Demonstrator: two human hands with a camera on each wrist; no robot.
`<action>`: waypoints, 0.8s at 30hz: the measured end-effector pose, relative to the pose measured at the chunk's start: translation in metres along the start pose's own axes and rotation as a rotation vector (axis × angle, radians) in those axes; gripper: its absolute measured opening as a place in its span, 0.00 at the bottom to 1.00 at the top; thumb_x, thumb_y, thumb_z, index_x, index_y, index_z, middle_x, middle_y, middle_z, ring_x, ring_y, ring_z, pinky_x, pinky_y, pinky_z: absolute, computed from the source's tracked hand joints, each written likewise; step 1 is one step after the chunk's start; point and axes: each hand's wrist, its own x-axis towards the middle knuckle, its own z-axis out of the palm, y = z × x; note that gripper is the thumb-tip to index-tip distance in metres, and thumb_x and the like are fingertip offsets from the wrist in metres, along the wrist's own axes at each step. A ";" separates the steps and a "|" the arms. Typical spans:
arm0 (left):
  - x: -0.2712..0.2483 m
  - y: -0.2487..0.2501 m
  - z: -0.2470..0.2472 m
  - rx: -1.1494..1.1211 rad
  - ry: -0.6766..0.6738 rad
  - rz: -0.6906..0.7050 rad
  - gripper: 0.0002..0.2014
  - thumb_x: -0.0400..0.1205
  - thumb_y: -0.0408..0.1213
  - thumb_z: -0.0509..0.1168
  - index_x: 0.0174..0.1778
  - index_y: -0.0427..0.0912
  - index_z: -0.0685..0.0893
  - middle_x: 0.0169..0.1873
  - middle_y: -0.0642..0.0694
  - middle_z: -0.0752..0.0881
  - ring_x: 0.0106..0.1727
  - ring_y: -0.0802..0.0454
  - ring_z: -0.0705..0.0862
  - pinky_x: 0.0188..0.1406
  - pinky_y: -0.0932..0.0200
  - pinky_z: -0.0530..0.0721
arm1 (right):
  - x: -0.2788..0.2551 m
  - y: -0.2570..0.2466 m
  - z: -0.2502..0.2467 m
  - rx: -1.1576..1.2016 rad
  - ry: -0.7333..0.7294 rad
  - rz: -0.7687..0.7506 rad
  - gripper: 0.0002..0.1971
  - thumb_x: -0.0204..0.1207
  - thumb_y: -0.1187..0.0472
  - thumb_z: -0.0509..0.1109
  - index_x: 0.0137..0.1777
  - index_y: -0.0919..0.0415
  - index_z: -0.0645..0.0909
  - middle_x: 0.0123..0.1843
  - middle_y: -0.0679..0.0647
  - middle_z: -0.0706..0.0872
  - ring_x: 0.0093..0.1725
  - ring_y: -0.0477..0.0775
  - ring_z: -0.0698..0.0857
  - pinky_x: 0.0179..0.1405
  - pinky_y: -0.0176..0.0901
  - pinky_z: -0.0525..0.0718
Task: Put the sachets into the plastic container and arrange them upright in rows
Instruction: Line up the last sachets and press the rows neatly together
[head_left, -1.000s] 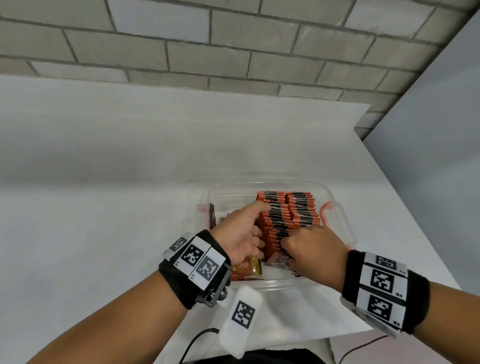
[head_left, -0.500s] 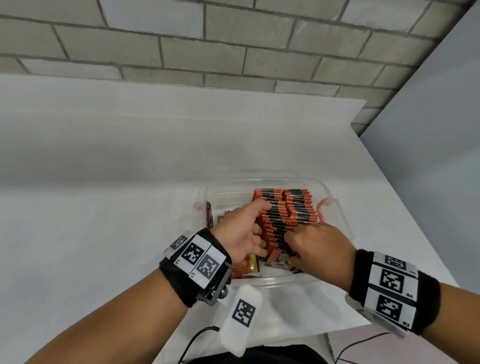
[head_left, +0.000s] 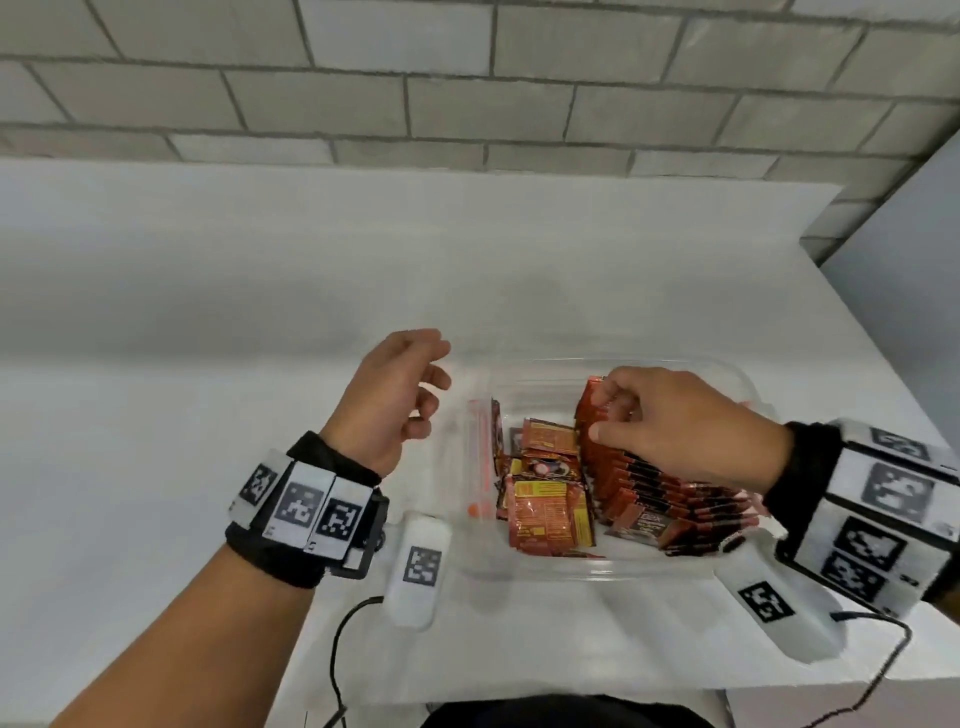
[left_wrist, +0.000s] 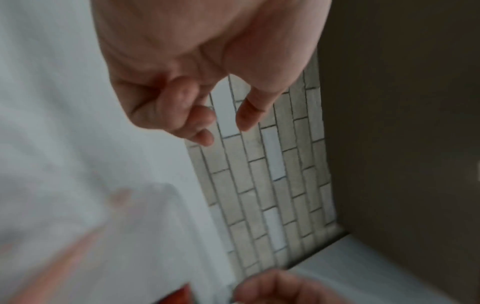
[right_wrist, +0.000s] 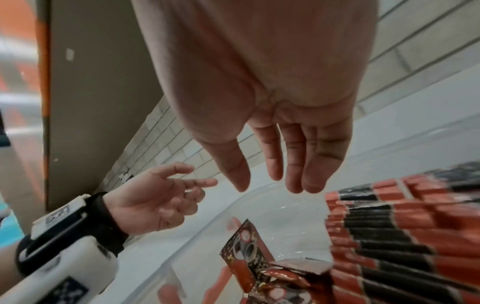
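Sachets stand in upright rows inside the plastic container — right hand, fingers straight, steadies them (presumably against toppling) — left hand hovers loosely curled, empty.

One clear plastic container stood on one white bench. Two hands were in view, the left hand and the right hand. Inside the container the upright sachets formed at least two rows at its right; they were too many and too tightly packed to count. About four loose sachets lay flat at its left, overlapping, so the number is not certain. Each wrist carried one band of square markers
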 end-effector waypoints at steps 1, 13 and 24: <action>0.002 -0.009 -0.005 0.075 0.021 0.001 0.05 0.82 0.41 0.64 0.52 0.47 0.82 0.35 0.46 0.80 0.25 0.55 0.70 0.18 0.64 0.63 | 0.009 -0.008 0.002 -0.027 -0.029 0.004 0.15 0.76 0.49 0.71 0.61 0.51 0.77 0.52 0.45 0.83 0.47 0.44 0.81 0.41 0.32 0.75; 0.005 -0.059 -0.015 0.152 -0.169 -0.093 0.08 0.81 0.36 0.68 0.55 0.40 0.82 0.35 0.44 0.84 0.28 0.51 0.79 0.22 0.61 0.73 | 0.074 -0.051 0.053 -0.481 -0.263 0.097 0.17 0.83 0.65 0.59 0.31 0.64 0.73 0.30 0.53 0.72 0.27 0.48 0.70 0.23 0.33 0.68; 0.006 -0.064 -0.008 0.056 -0.329 -0.081 0.06 0.82 0.34 0.66 0.54 0.40 0.81 0.31 0.49 0.86 0.28 0.52 0.80 0.22 0.61 0.74 | 0.070 -0.053 0.067 -0.607 -0.362 0.032 0.20 0.76 0.61 0.71 0.68 0.64 0.78 0.64 0.58 0.84 0.62 0.57 0.83 0.62 0.47 0.82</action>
